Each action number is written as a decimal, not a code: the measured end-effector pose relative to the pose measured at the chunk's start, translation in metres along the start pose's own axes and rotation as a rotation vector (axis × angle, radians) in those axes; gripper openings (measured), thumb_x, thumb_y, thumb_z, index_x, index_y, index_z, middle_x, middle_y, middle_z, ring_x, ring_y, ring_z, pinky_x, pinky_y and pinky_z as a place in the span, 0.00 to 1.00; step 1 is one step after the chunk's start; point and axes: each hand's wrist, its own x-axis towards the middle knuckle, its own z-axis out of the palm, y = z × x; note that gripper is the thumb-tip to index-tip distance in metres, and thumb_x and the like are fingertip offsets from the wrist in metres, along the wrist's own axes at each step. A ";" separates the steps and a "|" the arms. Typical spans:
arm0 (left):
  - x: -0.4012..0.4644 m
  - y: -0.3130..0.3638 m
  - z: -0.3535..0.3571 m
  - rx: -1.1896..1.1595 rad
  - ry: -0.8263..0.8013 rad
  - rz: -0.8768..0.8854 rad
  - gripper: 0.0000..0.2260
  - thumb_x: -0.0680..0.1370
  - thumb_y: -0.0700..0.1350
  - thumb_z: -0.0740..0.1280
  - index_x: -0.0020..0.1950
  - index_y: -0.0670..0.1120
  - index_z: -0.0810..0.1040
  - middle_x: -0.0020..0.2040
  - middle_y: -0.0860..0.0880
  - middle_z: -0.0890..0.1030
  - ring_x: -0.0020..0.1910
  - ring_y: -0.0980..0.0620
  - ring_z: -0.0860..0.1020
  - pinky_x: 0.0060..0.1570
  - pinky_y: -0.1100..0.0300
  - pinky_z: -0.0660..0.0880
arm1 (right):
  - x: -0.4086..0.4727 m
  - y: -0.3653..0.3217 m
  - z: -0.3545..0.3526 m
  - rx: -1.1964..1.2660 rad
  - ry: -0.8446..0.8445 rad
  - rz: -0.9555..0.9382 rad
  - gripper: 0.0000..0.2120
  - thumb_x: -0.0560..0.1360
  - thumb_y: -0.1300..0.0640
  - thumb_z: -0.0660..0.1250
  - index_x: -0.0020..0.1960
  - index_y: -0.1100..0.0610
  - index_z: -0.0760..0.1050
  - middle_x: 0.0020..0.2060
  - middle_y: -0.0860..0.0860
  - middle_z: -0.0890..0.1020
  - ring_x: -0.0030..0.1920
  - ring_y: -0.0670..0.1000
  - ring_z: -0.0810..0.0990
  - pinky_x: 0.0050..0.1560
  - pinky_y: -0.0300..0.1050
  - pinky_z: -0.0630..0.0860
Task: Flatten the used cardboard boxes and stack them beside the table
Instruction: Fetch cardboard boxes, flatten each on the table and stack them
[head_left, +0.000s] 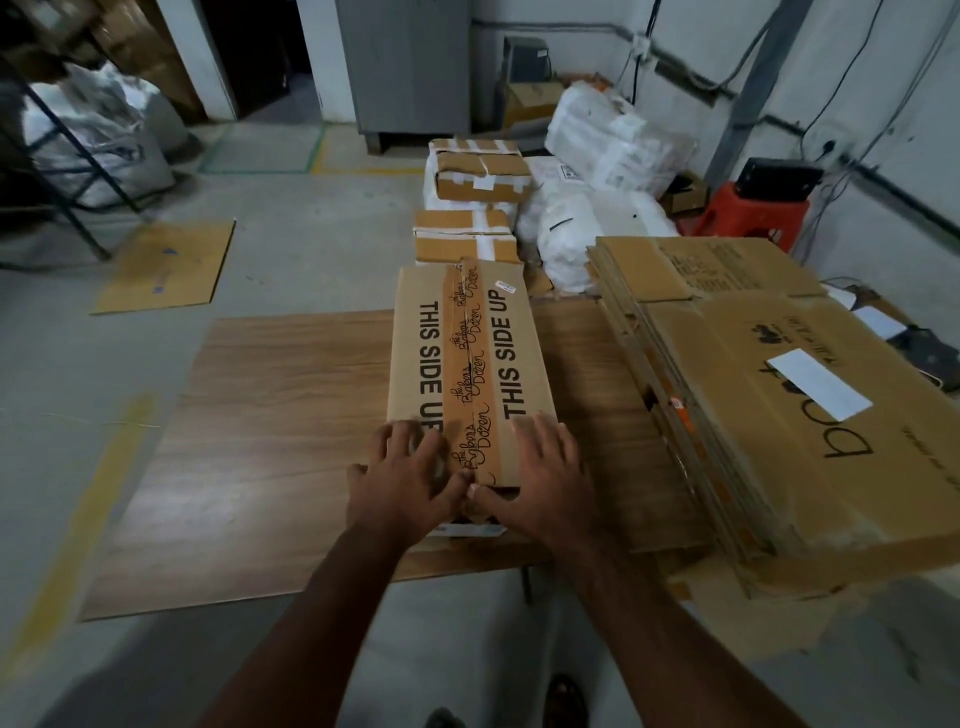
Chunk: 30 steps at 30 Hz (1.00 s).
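A taped cardboard box (465, 364) lay on the wooden table (260, 441). The left hand (410, 483) and right hand (545, 478) rested on its near end, fingers spread, seemingly pressing. Flattened boxes (779, 405) were stacked right of it.

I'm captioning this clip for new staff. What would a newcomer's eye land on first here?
First, the taped cardboard box printed THIS SIDE UP, standing mid-table, with the left hand and right hand resting flat on its near end. Next, the stack of flattened cartons on the table's right side.
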 end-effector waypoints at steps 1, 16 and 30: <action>0.000 0.000 0.000 -0.005 0.001 -0.002 0.32 0.71 0.75 0.48 0.70 0.59 0.60 0.75 0.49 0.62 0.76 0.44 0.58 0.60 0.35 0.73 | 0.000 0.000 0.001 0.006 0.008 -0.002 0.52 0.69 0.23 0.58 0.82 0.49 0.47 0.82 0.51 0.49 0.81 0.60 0.45 0.76 0.65 0.60; -0.013 -0.007 0.016 -1.192 0.044 -0.553 0.40 0.67 0.56 0.81 0.72 0.50 0.64 0.62 0.45 0.79 0.49 0.53 0.81 0.34 0.62 0.81 | 0.000 0.026 -0.007 0.790 0.053 0.238 0.42 0.73 0.45 0.77 0.80 0.44 0.59 0.78 0.54 0.65 0.73 0.58 0.70 0.63 0.54 0.77; -0.038 0.015 0.050 -1.969 -0.071 -0.672 0.20 0.82 0.56 0.64 0.70 0.47 0.75 0.61 0.41 0.83 0.59 0.39 0.82 0.49 0.45 0.82 | -0.009 -0.070 -0.071 -0.046 0.310 0.001 0.40 0.70 0.31 0.63 0.77 0.46 0.58 0.73 0.55 0.65 0.74 0.62 0.63 0.69 0.72 0.64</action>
